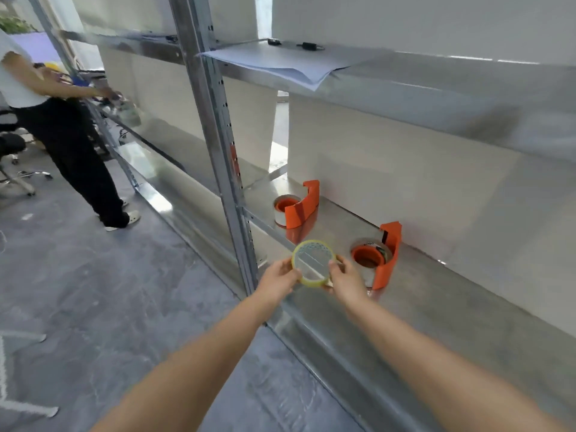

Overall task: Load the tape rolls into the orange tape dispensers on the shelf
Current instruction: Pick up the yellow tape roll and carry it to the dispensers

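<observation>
I hold a yellowish clear tape roll [312, 244] between both hands, just in front of the metal shelf's front edge. My left hand [278, 279] grips its left rim and my right hand [345, 279] grips its right rim. Two orange tape dispensers lie flat on the shelf [452, 294]. The near dispenser [385, 266] lies just right of my right hand, with a tape roll around its orange hub. The far dispenser [300, 204] lies further back, also with a pale roll on its hub.
A steel upright post [218, 120] stands just left of the tape roll. Sheets of paper [280, 62] and two small black items lie on the upper shelf. Another person [62, 120] stands at the shelf far left, beside an office chair [15, 163].
</observation>
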Motion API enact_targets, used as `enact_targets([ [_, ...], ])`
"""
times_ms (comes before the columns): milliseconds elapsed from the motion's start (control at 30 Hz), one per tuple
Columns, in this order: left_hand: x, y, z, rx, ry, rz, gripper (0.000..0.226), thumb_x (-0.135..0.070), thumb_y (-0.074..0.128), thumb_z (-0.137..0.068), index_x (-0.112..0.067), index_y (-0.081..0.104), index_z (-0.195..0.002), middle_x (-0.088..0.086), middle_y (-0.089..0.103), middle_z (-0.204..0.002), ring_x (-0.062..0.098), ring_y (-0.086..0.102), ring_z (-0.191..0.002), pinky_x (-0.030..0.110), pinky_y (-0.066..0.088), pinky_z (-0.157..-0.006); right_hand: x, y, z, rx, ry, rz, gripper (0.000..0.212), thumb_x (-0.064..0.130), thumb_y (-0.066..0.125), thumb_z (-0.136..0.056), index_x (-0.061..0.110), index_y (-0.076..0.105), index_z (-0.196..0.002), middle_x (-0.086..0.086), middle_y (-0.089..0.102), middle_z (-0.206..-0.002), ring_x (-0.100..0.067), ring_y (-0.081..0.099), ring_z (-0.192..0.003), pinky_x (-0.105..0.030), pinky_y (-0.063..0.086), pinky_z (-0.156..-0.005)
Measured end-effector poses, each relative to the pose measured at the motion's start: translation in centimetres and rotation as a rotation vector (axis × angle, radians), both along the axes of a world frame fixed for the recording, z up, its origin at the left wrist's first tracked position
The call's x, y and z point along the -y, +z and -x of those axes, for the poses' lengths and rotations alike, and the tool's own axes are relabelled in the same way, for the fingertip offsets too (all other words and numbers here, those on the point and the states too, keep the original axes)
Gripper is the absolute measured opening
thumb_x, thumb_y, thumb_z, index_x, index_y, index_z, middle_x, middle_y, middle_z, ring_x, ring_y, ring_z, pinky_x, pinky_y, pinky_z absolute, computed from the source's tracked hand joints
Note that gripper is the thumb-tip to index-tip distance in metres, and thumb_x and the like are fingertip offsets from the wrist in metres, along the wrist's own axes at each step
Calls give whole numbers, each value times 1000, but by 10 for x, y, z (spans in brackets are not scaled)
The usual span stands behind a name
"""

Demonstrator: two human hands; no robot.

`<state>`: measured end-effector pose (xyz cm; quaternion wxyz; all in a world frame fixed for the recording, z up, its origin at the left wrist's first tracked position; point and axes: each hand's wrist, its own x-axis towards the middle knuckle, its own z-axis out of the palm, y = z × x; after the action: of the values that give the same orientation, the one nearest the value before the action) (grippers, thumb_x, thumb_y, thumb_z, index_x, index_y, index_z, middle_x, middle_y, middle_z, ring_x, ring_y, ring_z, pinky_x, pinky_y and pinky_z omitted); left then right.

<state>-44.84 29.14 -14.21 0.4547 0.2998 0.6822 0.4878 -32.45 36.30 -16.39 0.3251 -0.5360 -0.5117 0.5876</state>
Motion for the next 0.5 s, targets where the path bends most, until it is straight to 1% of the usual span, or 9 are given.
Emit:
enact_targets([
  [67, -16, 0, 22, -82, -151, 9, 37, -20, 57, -91, -15, 52, -127, -5, 62, -116, 14, 60, -106, 25, 49, -84, -3, 0, 19, 34, -106, 12, 37, 23, 44, -95, 13, 47, -130, -10, 57, -128, -29, 57, -113, -52, 47, -98],
  [100, -24, 0, 32, -117, -225, 1, 41, -20, 59, -90, -14, 51, -129, -2, 60, -124, 15, 57, -112, 25, 47, -91, -4, 1, 28, 50, -153, 11, 36, 23, 44, -95, 13, 48, -130, -11, 57, -130, -30, 56, -115, -52, 46, -99],
  [133, -31, 1, 39, -148, -297, -13, 43, -19, 60, -88, -14, 50, -130, -1, 58, -128, 13, 55, -114, 21, 46, -91, -5, 2, 35, 65, -200, 9, 36, 23, 43, -95, 14, 48, -130, -11, 57, -130, -31, 56, -116, -52, 46, -99],
  [200, -46, 0, 51, -189, -411, -30, 47, -15, 64, -86, -13, 48, -130, 1, 57, -128, 12, 56, -108, 14, 47, -83, -7, 5, 44, 88, -288, 10, 39, 23, 43, -95, 14, 46, -133, -11, 56, -132, -31, 55, -117, -51, 46, -99],
  [267, -61, -3, 58, -206, -475, -17, 55, -12, 68, -81, -11, 45, -131, 5, 56, -129, 15, 56, -108, 24, 49, -87, -8, 8, 49, 114, -332, 11, 40, 21, 42, -96, 13, 43, -135, -13, 54, -134, -32, 54, -119, -51, 45, -100],
  [333, -73, -7, 62, -210, -534, -21, 65, -10, 74, -74, -11, 42, -131, 6, 56, -128, 15, 55, -107, 27, 46, -88, -12, 9, 54, 146, -370, 23, 43, 20, 42, -96, 10, 39, -138, -14, 51, -137, -33, 52, -122, -51, 43, -102],
  [400, -83, -11, 64, -227, -562, -61, 76, -10, 80, -67, -11, 41, -131, 4, 57, -124, 14, 54, -105, 22, 43, -86, -17, 11, 60, 158, -409, 32, 43, 18, 43, -96, 9, 39, -138, -15, 51, -137, -34, 52, -121, -51, 43, -102],
  [467, -92, -12, 65, -305, -550, -111, 83, -12, 84, -62, -11, 40, -132, -2, 54, -118, 10, 51, -105, 15, 40, -84, -23, 9, 66, 184, -417, 17, 39, 16, 42, -95, 7, 43, -134, -16, 55, -132, -33, 54, -118, -49, 43, -102],
  [500, -97, -13, 66, -343, -529, -131, 83, -13, 85, -60, -11, 41, -131, -3, 53, -118, 10, 49, -105, 16, 39, -85, -25, 7, 70, 196, -409, 6, 38, 14, 42, -95, 7, 45, -132, -16, 56, -130, -33, 55, -116, -48, 43, -101],
])
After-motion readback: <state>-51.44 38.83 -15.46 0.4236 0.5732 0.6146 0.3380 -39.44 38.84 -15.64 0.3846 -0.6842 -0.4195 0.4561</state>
